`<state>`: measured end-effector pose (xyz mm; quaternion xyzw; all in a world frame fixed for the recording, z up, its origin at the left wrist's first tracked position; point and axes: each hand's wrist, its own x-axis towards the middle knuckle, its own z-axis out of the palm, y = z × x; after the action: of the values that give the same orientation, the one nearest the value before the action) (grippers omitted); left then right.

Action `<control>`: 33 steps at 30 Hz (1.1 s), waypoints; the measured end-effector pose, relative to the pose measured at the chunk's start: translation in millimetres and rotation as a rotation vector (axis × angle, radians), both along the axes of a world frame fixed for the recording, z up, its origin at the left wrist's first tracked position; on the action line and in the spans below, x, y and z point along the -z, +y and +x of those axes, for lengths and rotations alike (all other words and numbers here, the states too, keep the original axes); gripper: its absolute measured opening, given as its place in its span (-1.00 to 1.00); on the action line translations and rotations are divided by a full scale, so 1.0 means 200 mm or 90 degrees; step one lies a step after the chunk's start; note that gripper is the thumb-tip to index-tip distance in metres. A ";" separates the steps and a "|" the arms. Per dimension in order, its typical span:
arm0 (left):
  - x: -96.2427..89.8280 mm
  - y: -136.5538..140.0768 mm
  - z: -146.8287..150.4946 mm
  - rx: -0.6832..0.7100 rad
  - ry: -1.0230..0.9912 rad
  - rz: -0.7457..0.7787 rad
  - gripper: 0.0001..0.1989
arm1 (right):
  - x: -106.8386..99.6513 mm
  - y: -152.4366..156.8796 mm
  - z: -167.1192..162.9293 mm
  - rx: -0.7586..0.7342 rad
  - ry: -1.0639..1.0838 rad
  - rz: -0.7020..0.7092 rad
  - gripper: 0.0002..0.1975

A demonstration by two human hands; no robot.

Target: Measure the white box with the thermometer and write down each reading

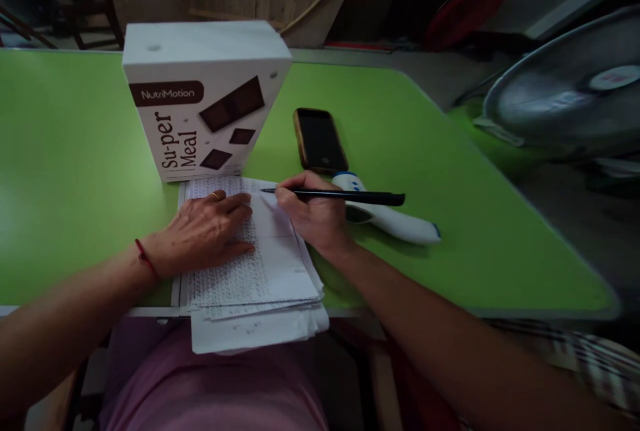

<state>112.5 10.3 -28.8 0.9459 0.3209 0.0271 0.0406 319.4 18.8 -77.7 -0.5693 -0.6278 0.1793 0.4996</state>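
A stack of handwritten papers (280, 264) lies at the table's front edge, its lower end hanging over. My left hand (210, 228) rests flat on the written left part of the top sheet, fingers stretched out and holding nothing. In my right hand (320, 214) is a black pen (370, 198), gripped between thumb and fingers, with its tip at the upper part of the sheet; whether it touches the paper I cannot tell. Just behind the papers stands a white NutriMotion box (215, 118), upright. A white handheld thermometer-like device (405, 226) lies beside my right hand, partly hidden by it.
A phone (321, 141) in a brown case lies beyond my right hand on the green table (75, 138). Off the table's right side is a large round metal lid or pan (560, 91). A red round object (467, 11) and a chair (90, 8) stand farther back.
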 end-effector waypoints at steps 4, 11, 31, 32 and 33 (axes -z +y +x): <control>0.00 0.00 0.00 -0.001 0.000 -0.008 -0.60 | 0.00 0.00 0.00 -0.007 0.002 -0.006 -0.91; 0.00 0.00 0.00 -0.005 0.008 -0.022 -0.57 | 0.01 0.01 0.00 -0.017 -0.021 -0.002 -0.89; 0.02 0.01 -0.02 0.009 -0.024 -0.016 -0.62 | -0.02 0.01 0.08 -0.082 -0.243 0.263 -0.87; 0.03 0.01 -0.03 0.025 -0.057 0.003 -0.64 | -0.02 0.01 0.10 -0.099 -0.281 0.270 -0.83; 0.03 0.02 -0.04 0.041 -0.109 0.029 -0.67 | -0.01 0.02 0.11 -0.110 -0.313 0.262 -0.78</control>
<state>105.4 13.6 -34.2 0.9506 0.2848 0.1142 0.0471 342.1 22.1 -75.3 -0.4273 -0.7986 -0.0522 0.4206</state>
